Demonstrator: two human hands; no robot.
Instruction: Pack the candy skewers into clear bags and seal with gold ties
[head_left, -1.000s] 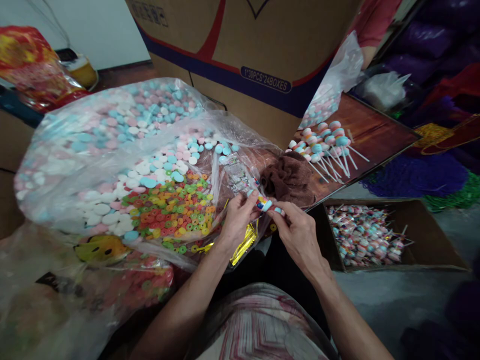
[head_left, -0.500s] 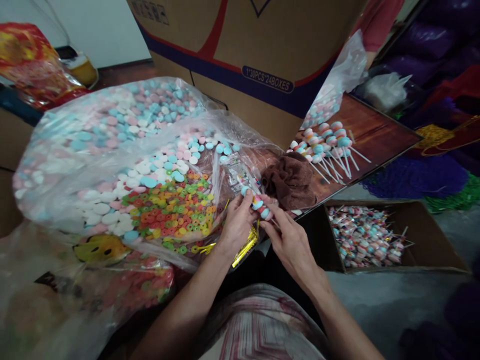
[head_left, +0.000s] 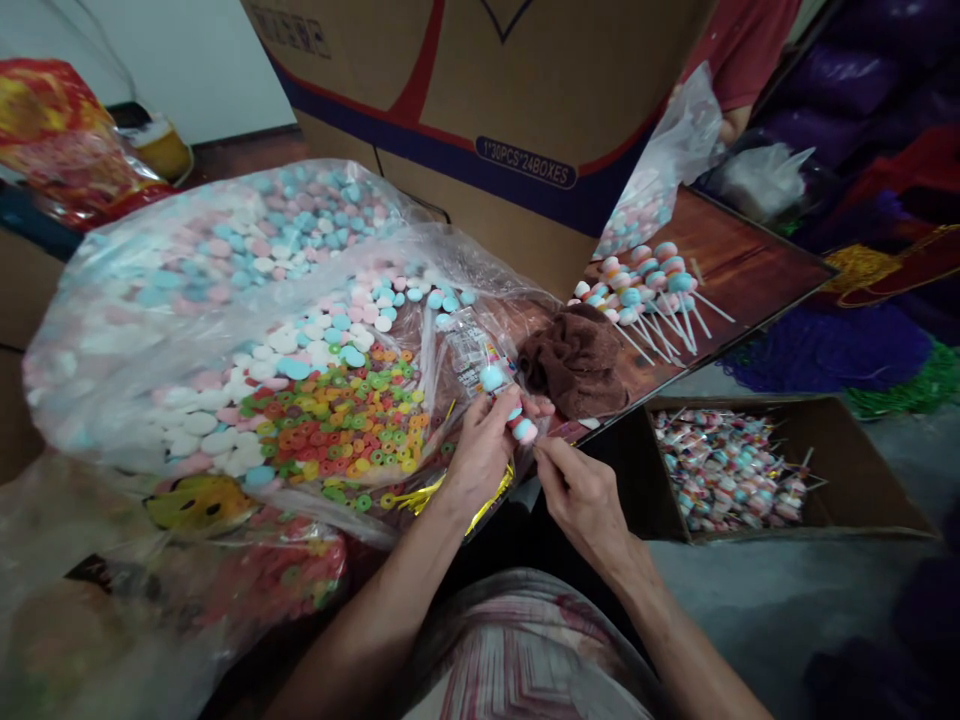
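In my left hand [head_left: 484, 445] is a marshmallow lollipop [head_left: 523, 429], a row of blue, pink and white pieces, held between thumb and fingers. A clear printed wrapper [head_left: 466, 345] lies just beyond those fingers. My right hand [head_left: 581, 490] is closed in a pinch by the lollipop's lower end; whether it grips the stick or wrapper is hidden. Gold twist ties [head_left: 491, 500] sit under my left wrist. To the left, a large clear bag [head_left: 315, 265] carries loose marshmallows and coloured ring candies [head_left: 352, 410]. A brown cloth [head_left: 574, 360] is bunched beyond my right hand.
Several unwrapped lollipops [head_left: 660, 290] lie on the table [head_left: 757, 245] at right. An open carton [head_left: 847, 470] of wrapped ones stands below. A tall cardboard box [head_left: 487, 90] blocks the back. Another person's sleeve [head_left: 750, 50] shows behind a clear bag [head_left: 660, 165].
My right hand has drawn slightly down and away from the lollipop's middle to its lower end. My left hand still holds the lollipop, and its blue upper piece shows more. The view has shifted slightly.
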